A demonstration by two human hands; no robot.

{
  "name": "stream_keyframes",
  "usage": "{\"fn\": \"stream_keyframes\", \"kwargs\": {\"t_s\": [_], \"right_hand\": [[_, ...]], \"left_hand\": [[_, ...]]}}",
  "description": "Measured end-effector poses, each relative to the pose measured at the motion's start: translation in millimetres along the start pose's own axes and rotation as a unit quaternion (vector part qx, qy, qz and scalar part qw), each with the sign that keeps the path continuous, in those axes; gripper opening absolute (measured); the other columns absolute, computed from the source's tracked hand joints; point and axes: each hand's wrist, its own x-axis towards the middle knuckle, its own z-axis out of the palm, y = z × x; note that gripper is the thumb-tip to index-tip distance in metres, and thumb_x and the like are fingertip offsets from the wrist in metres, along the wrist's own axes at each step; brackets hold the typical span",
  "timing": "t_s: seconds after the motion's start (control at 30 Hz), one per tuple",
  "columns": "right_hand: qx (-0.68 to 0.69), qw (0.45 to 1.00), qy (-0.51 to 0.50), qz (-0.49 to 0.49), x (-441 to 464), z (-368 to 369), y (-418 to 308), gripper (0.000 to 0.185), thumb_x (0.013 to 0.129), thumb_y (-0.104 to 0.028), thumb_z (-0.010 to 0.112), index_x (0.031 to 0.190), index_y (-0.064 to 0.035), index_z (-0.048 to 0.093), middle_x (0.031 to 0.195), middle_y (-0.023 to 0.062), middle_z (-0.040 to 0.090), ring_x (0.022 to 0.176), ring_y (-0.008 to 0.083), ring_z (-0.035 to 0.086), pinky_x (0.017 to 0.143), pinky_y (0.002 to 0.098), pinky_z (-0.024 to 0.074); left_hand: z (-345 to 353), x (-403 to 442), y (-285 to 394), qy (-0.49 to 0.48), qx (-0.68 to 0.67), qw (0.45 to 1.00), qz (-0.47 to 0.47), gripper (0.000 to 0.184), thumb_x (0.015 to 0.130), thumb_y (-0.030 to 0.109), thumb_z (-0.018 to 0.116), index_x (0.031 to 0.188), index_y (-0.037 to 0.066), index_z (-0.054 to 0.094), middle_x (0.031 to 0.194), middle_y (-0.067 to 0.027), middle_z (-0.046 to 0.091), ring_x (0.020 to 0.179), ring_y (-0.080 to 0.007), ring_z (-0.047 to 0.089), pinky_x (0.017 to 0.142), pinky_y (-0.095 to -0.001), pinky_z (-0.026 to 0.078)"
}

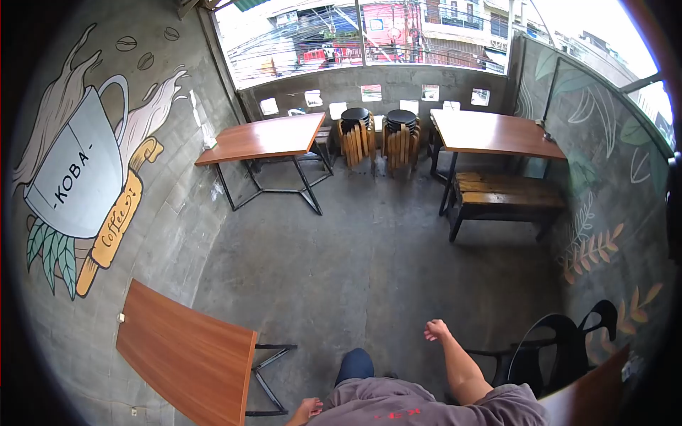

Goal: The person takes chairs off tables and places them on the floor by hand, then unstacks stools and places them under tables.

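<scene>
My right hand (435, 329) is stretched out in front over the grey concrete floor, its fingers curled in and nothing visible in them. Low in the view, my left hand (305, 410) hangs beside my body with loosely closed fingers, and no object shows in it. The nearest furniture to it is a brown wooden table (188, 348) with black metal legs, a short way to its left. Neither hand touches any furniture. One knee in dark blue cloth (356, 365) shows between the hands.
Two wooden tables (266, 139) (497, 135) stand at the back, with stacked stools (358, 138) (401, 138) between them. A wooden bench (508, 193) is at the right table. Black chairs (543, 355) and a table edge are close at my right. Painted walls flank the room.
</scene>
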Motion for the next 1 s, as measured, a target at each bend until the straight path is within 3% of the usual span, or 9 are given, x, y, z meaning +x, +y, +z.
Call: {"fn": "stream_keyframes", "kwargs": {"t_s": [0.17,0.27,0.4,0.53,0.67,0.8,0.9,0.97,1.0], "right_hand": [[-0.046,0.995,0.021,-0.081,80,-22,-148,0.022,0.086,-0.015,0.042,0.090,-0.0003,0.058,0.072,0.0089,0.063,0.058,0.0182,0.063,0.052,0.0310,0.0523],[0.010,0.999,0.035,-0.038,123,-29,-172,0.022,0.087,-0.015,0.041,0.091,-0.0002,0.058,0.072,0.0100,0.063,0.056,0.0189,0.063,0.048,0.0308,0.0517],[0.072,0.981,0.000,0.178,137,-31,-137,0.017,0.084,-0.019,0.047,0.086,-0.0041,0.056,0.069,0.0090,0.063,0.053,0.0206,0.062,0.046,0.0352,0.0516],[0.074,0.958,0.011,0.276,138,-26,-131,0.022,0.086,-0.024,0.046,0.088,-0.0048,0.055,0.079,0.0116,0.064,0.064,0.0252,0.064,0.057,0.0400,0.0527],[0.004,0.979,0.014,0.205,127,-21,-204,0.022,0.086,-0.024,0.045,0.086,-0.0048,0.056,0.080,0.0117,0.064,0.067,0.0240,0.062,0.061,0.0396,0.0520],[0.030,0.996,-0.028,0.082,185,-28,-251,0.023,0.086,-0.024,0.046,0.080,-0.0059,0.057,0.074,0.0093,0.060,0.061,0.0209,0.057,0.057,0.0364,0.0483],[0.094,0.995,-0.040,-0.008,265,-42,-308,0.022,0.084,-0.023,0.048,0.072,-0.0077,0.057,0.064,0.0062,0.056,0.055,0.0186,0.053,0.053,0.0349,0.0454],[0.086,0.991,0.006,0.104,335,-60,-367,0.021,0.082,-0.022,0.049,0.068,-0.0085,0.057,0.060,0.0048,0.055,0.051,0.0177,0.052,0.050,0.0344,0.0452],[0.057,0.968,0.040,0.242,381,-74,-416,0.021,0.082,-0.021,0.049,0.066,-0.0088,0.057,0.059,0.0042,0.054,0.049,0.0173,0.051,0.048,0.0337,0.0450]], "left_hand": [[35,38,136,-0.027,-0.034,0.999,0.007,0.023,0.085,0.026,0.052,0.100,0.010,0.059,0.092,-0.0018,0.063,0.069,-0.0188,0.054,0.061,-0.0351,0.048],[25,37,241,-0.135,0.149,0.953,0.226,0.020,0.081,0.027,0.057,0.089,0.009,0.062,0.082,-0.0008,0.061,0.068,-0.0200,0.055,0.058,-0.0333,0.049],[52,90,453,-0.018,0.216,0.975,0.052,0.021,0.079,0.025,0.056,0.089,0.007,0.061,0.083,-0.0042,0.063,0.059,-0.0195,0.060,0.044,-0.0327,0.048],[88,79,690,0.016,0.138,0.960,0.243,0.025,0.087,0.023,0.049,0.100,0.003,0.056,0.084,-0.0061,0.064,0.054,-0.0137,0.056,0.040,-0.0266,0.042],[143,41,865,-0.015,0.122,0.927,0.354,0.022,0.089,0.023,0.051,0.101,0.006,0.058,0.089,-0.0047,0.065,0.061,-0.0103,0.058,0.051,-0.0251,0.045],[188,58,956,-0.043,0.156,0.909,0.384,0.023,0.090,0.023,0.049,0.101,0.006,0.058,0.090,-0.0051,0.065,0.063,-0.0115,0.059,0.053,-0.0251,0.046],[199,80,981,-0.047,0.201,0.931,0.301,0.024,0.091,0.023,0.045,0.105,0.007,0.057,0.097,-0.0056,0.064,0.069,-0.0129,0.060,0.058,-0.0258,0.046],[191,123,975,-0.033,0.177,0.957,0.227,0.025,0.089,0.024,0.050,0.104,0.005,0.057,0.089,-0.0055,0.064,0.063,-0.0131,0.058,0.049,-0.0264,0.044],[182,136,967,-0.014,0.180,0.970,0.162,0.028,0.087,0.027,0.051,0.105,0.006,0.058,0.088,-0.0040,0.065,0.062,-0.0137,0.059,0.047,-0.0265,0.043]]}}
